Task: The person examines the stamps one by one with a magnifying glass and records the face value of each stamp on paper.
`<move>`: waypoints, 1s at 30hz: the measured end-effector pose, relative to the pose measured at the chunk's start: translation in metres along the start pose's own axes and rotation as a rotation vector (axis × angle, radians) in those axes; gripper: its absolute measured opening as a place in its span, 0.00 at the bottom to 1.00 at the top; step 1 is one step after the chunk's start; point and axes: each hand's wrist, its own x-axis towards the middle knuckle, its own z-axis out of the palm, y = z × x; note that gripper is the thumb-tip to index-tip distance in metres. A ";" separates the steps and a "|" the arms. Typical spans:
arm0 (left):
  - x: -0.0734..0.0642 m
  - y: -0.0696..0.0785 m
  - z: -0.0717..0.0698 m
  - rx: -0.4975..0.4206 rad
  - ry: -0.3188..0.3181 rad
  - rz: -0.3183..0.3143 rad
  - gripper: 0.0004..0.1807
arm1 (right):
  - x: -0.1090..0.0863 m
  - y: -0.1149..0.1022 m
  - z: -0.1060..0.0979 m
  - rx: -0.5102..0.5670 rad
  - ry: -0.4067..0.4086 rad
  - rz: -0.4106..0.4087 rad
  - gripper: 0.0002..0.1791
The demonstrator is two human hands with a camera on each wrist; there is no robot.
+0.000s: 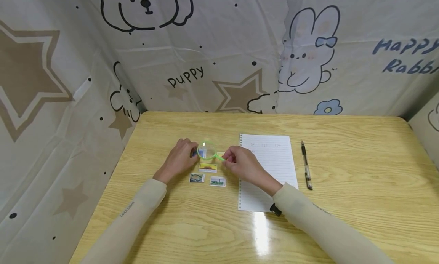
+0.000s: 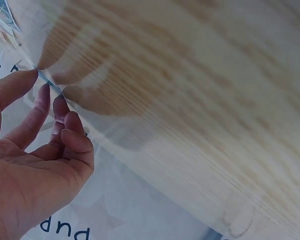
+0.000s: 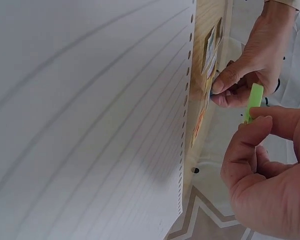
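Observation:
My right hand (image 1: 242, 163) pinches the light green handle of a magnifying glass (image 1: 217, 156) between thumb and fingers. Its round lens is above a small blue stamp (image 1: 201, 153). My left hand (image 1: 180, 157) holds that stamp by thumb and fingertips at its left side, low against the tabletop. In the left wrist view only a thin blue edge of the stamp (image 2: 51, 82) shows at the fingertips. Beside the lens lies a yellowish stamp (image 1: 220, 154), partly hidden by the handle and right fingers. A yellow and red stamp (image 1: 207, 167) lies just below.
Nearer me lie two more picture stamps, one with an oval building (image 1: 197, 178) and one greenish (image 1: 218, 181). A lined sheet (image 1: 267, 157) with faint writing is under my right forearm. Right of it lies a black pen (image 1: 305, 165). A printed cloth (image 1: 205, 92) hangs behind the wooden table (image 1: 360, 180).

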 end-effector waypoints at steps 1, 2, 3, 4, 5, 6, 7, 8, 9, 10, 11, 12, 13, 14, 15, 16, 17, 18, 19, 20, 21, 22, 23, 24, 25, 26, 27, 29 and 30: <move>0.000 0.001 0.000 0.000 -0.002 0.001 0.08 | -0.001 0.000 0.000 -0.001 0.005 0.006 0.04; -0.001 0.001 -0.001 0.000 -0.004 0.004 0.09 | -0.002 0.000 -0.001 0.002 0.009 0.015 0.04; -0.001 0.002 -0.002 0.000 -0.007 0.006 0.09 | -0.003 0.000 -0.001 0.004 0.014 0.021 0.05; -0.002 0.002 -0.002 -0.002 -0.008 0.010 0.09 | -0.004 0.000 -0.003 0.010 0.021 0.025 0.05; -0.002 0.002 -0.003 -0.002 -0.011 0.010 0.09 | -0.005 0.001 -0.004 0.015 0.031 0.028 0.05; -0.002 0.003 -0.003 0.000 -0.015 0.010 0.09 | -0.006 0.002 -0.006 0.017 0.043 0.030 0.05; -0.002 0.004 -0.003 0.000 -0.016 0.011 0.09 | -0.007 0.002 -0.007 0.021 0.054 0.036 0.05; -0.001 0.004 -0.003 -0.001 -0.015 0.010 0.09 | -0.008 0.002 -0.010 0.026 0.065 0.040 0.05; -0.001 0.004 -0.003 -0.003 -0.016 0.009 0.09 | -0.009 0.003 -0.012 0.030 0.077 0.045 0.05; -0.001 0.005 -0.003 -0.002 -0.015 0.007 0.09 | -0.010 0.004 -0.014 0.035 0.088 0.051 0.06; -0.001 0.005 -0.003 -0.001 -0.014 0.005 0.09 | -0.011 0.005 -0.017 0.036 0.096 0.058 0.06; -0.001 0.005 -0.002 -0.001 -0.015 0.002 0.09 | -0.012 0.005 -0.019 0.037 0.102 0.067 0.06; -0.001 0.005 -0.002 -0.002 -0.015 -0.001 0.08 | -0.013 0.006 -0.022 0.038 0.107 0.077 0.07; -0.001 0.005 -0.002 -0.003 -0.015 -0.003 0.08 | -0.015 0.007 -0.024 0.038 0.111 0.086 0.07; -0.001 0.005 -0.002 -0.003 -0.015 -0.004 0.08 | -0.016 0.008 -0.027 0.037 0.117 0.096 0.07; -0.001 0.004 -0.002 -0.005 -0.013 -0.003 0.07 | -0.017 0.009 -0.029 0.039 0.123 0.105 0.08; -0.001 0.004 -0.001 -0.006 -0.013 -0.002 0.07 | -0.018 0.010 -0.031 0.040 0.127 0.116 0.08; -0.002 0.003 -0.001 -0.007 -0.010 0.000 0.07 | -0.020 0.010 -0.033 0.044 0.131 0.125 0.08; -0.002 0.003 -0.001 -0.006 -0.008 0.003 0.07 | -0.020 0.011 -0.035 0.050 0.133 0.132 0.08; -0.001 0.002 -0.001 -0.004 -0.006 0.006 0.07 | -0.021 0.011 -0.037 0.058 0.132 0.139 0.08; -0.001 0.002 -0.001 -0.001 -0.005 0.009 0.07 | -0.022 0.011 -0.039 0.067 0.131 0.145 0.08; -0.001 0.001 -0.001 0.001 -0.005 0.011 0.07 | -0.023 0.012 -0.041 0.076 0.127 0.152 0.08; -0.001 0.001 0.000 0.003 -0.005 0.010 0.07 | -0.024 0.012 -0.043 0.083 0.124 0.157 0.08; -0.001 0.001 0.000 0.004 -0.006 0.008 0.07 | -0.025 0.012 -0.045 0.091 0.120 0.162 0.09; 0.000 0.001 0.000 0.004 -0.006 0.008 0.07 | -0.026 0.013 -0.047 0.096 0.118 0.167 0.09; 0.000 0.001 0.001 0.004 -0.005 0.005 0.07 | -0.027 0.014 -0.048 0.100 0.117 0.174 0.09; 0.000 0.001 0.001 0.002 -0.005 0.004 0.07 | -0.028 0.014 -0.050 0.101 0.118 0.181 0.09; -0.001 0.001 0.001 0.001 -0.007 -0.001 0.08 | -0.031 0.016 -0.054 0.101 0.121 0.195 0.10; -0.001 0.001 0.001 0.001 -0.008 -0.002 0.08 | -0.033 0.018 -0.056 0.100 0.123 0.201 0.10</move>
